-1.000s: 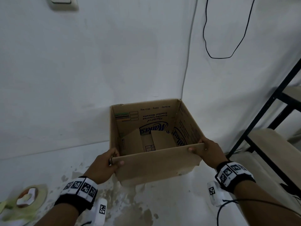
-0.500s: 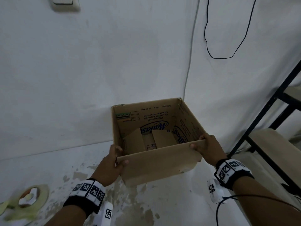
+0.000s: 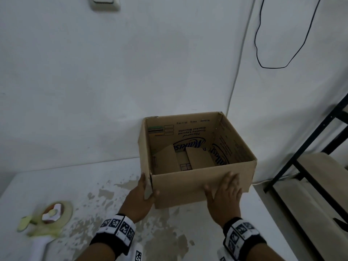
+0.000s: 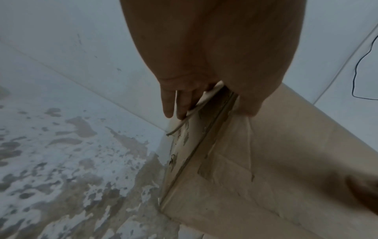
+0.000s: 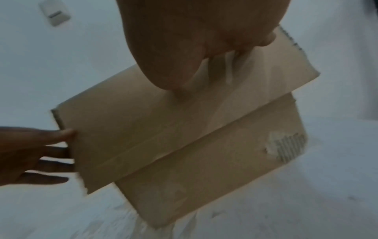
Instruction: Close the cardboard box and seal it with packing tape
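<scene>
The open cardboard box [image 3: 188,132] stands on the floor against the white wall, with two inner flaps folded down inside it. Its near flap [image 3: 180,187] stands upright at the front. My left hand [image 3: 140,196] pinches this flap's left edge, thumb on the front face and fingers behind, which the right wrist view shows on the flap [image 5: 163,121]. My right hand [image 3: 225,193] lies flat on the flap's outer face toward the right, fingers straight and blurred. The tape dispenser [image 3: 54,217] with its pale roll lies on the floor at the lower left, away from both hands.
A black metal shelf frame [image 3: 301,153] with beige boards stands close to the right of the box. A black cable [image 3: 273,67] hangs on the wall above. The floor [image 3: 113,194] has patches of flaked paint. A light switch [image 3: 104,2] sits high on the wall.
My right hand let go of the flap's upper right corner and now lies flat on its front face. My left hand stays at the flap's left edge, slightly lower.
</scene>
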